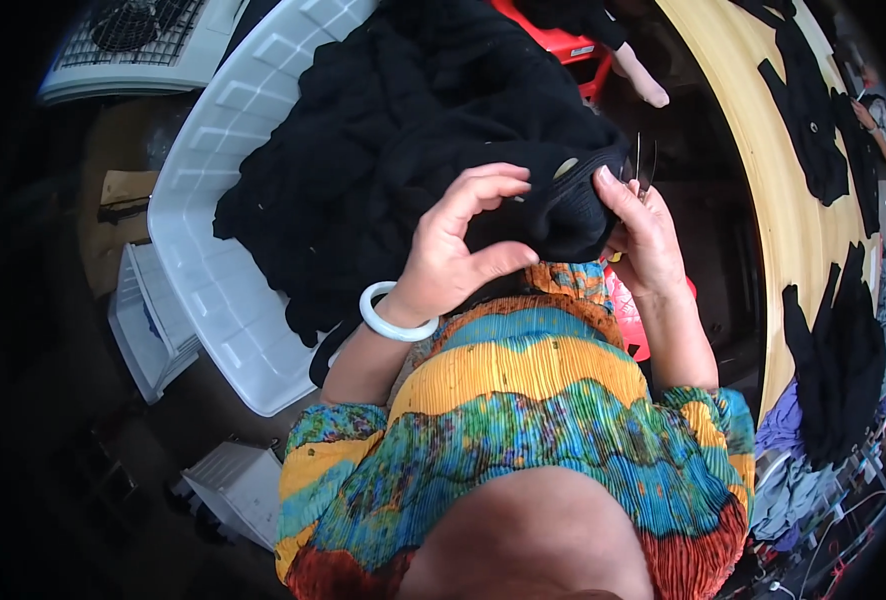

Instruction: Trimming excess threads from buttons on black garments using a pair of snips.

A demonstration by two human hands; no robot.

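Note:
A black knit garment (pixel 413 130) with a ribbed edge is bunched up in front of me. Between my hands its ribbed opening (pixel 573 215) faces me, with a small pale oval mark (pixel 566 168) near the rim. My right hand (pixel 648 235) pinches that edge under its thumb. The same hand keeps a pair of thread snips (pixel 645 165) in its fingers, the thin blades pointing away from me. My left hand (pixel 453 240), a pale bangle (pixel 395 318) on its wrist, is beside the opening with thumb and fingers apart. Whether its fingertips touch the fabric is hard to see.
A large white plastic tub (pixel 213 260) at left holds more black cloth. Further right runs a pale wooden table (pixel 753 150) with black garments (pixel 808 120) on it. Red plastic stools (pixel 563 42) and white baskets (pixel 238 485) stand around. Another person (pixel 878 120) is at far right.

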